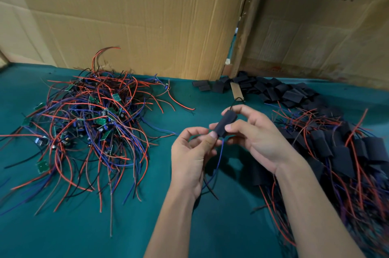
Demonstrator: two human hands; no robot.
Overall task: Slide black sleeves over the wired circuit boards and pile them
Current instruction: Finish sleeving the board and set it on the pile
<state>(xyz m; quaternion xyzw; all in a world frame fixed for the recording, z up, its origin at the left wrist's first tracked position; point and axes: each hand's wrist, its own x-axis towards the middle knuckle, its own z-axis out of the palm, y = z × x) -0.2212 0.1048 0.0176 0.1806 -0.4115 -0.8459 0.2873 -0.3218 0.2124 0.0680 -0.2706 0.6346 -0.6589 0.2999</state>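
1. Black sleeve (pixel 224 123) is held above the green table (pixel 147 226), between both hands; its long axis runs from lower left to upper right.
2. Right hand (pixel 255 134) pinches the sleeve's upper part; left hand (pixel 192 152) pinches its lower end, where the blue wire (pixel 219 161) exits.
3. Finished pile (pixel 345 152) lies to the right, nearer the right hand; unsleeved boards (pixel 90 123) lie to the left.
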